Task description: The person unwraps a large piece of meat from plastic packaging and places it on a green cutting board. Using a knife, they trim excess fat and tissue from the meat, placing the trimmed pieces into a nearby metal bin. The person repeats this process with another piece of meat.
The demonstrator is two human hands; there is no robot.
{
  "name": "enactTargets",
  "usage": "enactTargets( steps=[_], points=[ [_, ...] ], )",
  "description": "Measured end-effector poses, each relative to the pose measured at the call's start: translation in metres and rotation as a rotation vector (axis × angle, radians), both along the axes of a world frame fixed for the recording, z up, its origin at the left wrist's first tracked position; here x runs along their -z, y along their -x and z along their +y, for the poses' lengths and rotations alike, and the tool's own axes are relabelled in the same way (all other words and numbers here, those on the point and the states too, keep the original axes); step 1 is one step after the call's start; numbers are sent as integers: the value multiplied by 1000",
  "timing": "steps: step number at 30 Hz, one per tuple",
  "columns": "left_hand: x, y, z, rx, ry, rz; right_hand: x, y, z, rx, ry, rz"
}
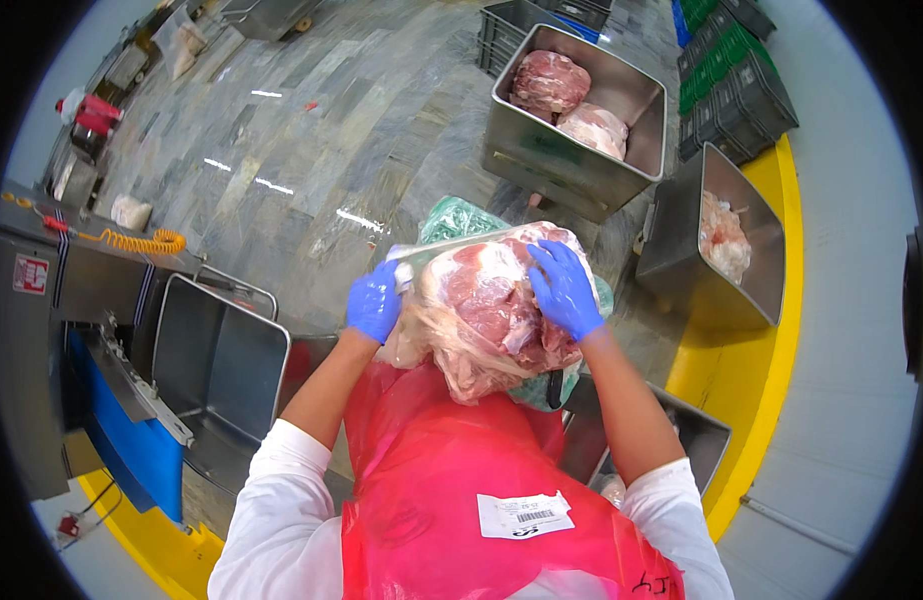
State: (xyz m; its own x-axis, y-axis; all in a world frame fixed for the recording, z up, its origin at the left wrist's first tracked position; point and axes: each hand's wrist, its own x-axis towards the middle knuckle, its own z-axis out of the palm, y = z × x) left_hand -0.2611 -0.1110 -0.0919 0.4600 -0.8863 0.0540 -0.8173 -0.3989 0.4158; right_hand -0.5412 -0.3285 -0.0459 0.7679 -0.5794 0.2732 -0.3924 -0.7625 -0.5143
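Observation:
In front of my red apron is a large piece of raw meat (481,312), pink with white fat, partly wrapped in a clear plastic bag (409,325). My left hand (374,302), in a blue glove, is closed on the bag's bunched edge at the meat's left side. Across the upper right of the meat lies my gloved right hand (564,288), its fingers spread over the surface. Green plastic film (459,220) shows behind and below the meat. What supports the load underneath is mostly hidden.
A steel bin (566,165) ahead holds large meat pieces. Pale trimmings sit in another steel bin (671,255) to the right, beside a yellow curb (761,320). At left stand a steel tub (221,345) and a machine with a blue panel (131,425). Stacked crates (741,100) line the wall.

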Motion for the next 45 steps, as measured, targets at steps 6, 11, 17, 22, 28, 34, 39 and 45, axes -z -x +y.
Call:
enactTargets(
  steps=[6,11,17,22,28,34,39,45],
  points=[
    [-20,-9,-25,117,162,-71,43,-79,-70,-104,89,483],
    [33,-3,-45,104,149,-21,84,-92,-156,-300,105,1071],
    [77,-7,20,-73,-303,286,121,-119,-156,0,-354,989],
    [98,19,62,-96,-538,508,67,-80,-176,-76,-519,917],
    [66,17,71,-205,-316,595,-20,5,-93,322,-1125,563],
    [-16,33,42,394,270,347,30,97,-13,537,-1210,49],
    [-42,58,13,715,56,48,42,101,-2,497,-1054,-125],
    [-42,62,17,667,-103,55,43,81,-6,458,-705,-154]
  ],
)
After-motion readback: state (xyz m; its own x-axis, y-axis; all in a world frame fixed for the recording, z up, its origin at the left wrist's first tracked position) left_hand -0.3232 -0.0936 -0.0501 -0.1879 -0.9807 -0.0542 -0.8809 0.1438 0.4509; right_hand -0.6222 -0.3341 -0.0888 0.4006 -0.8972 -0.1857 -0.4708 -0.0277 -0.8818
